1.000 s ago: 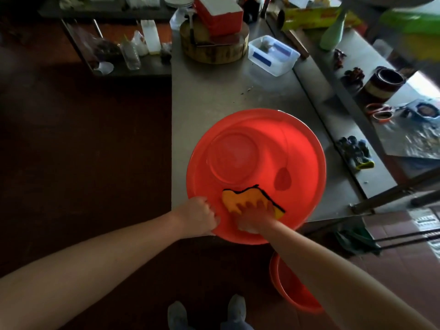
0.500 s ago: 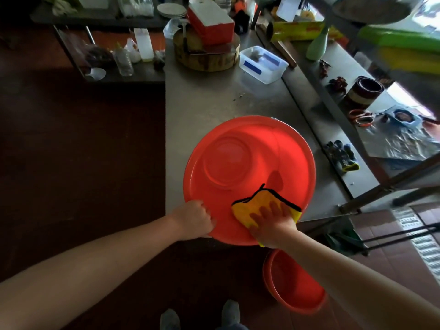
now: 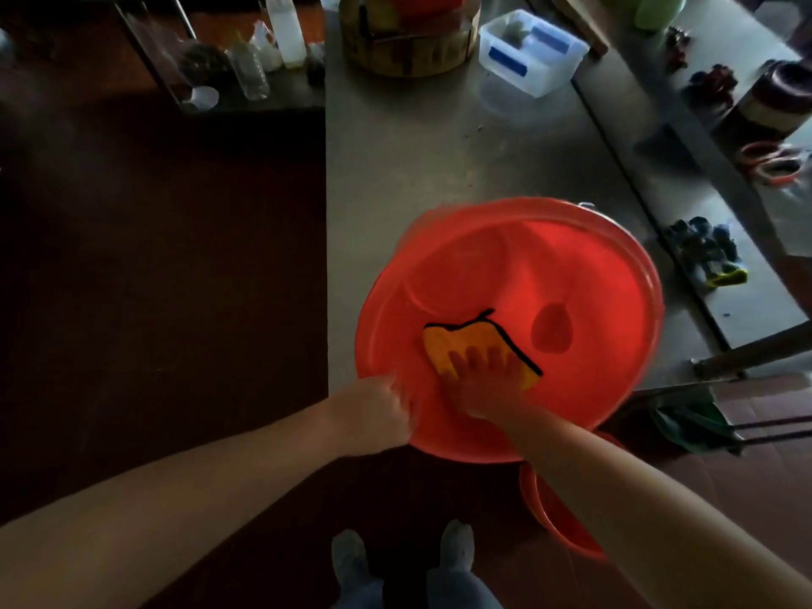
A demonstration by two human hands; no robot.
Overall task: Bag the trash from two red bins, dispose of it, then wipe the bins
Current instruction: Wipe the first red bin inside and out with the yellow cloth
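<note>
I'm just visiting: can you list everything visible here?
table: 1, grey steel, centre.
bin on the table: 1, red, near edge.
bin on the floor: 1, red, below table's edge, partly hidden.
cloth: 1, yellow, black trim, inside the table bin.
plastic box: 1, clear and blue, table's far end.
wooden block: 1, brown, beside the box.
gloves: 1 bundle, dark blue, right shelf.
bottles: several, clear, upper-left shelf.
shoes: 2, grey, bottom.
left hand: 1, grips table bin's rim.
right hand: 1, flat on cloth.

1. We see the red bin as smooth, glossy plastic.
2. We read the yellow cloth as soft, matt fabric.
3. Our table looks like dull grey metal.
4. We take the round block for rough wood.
</note>
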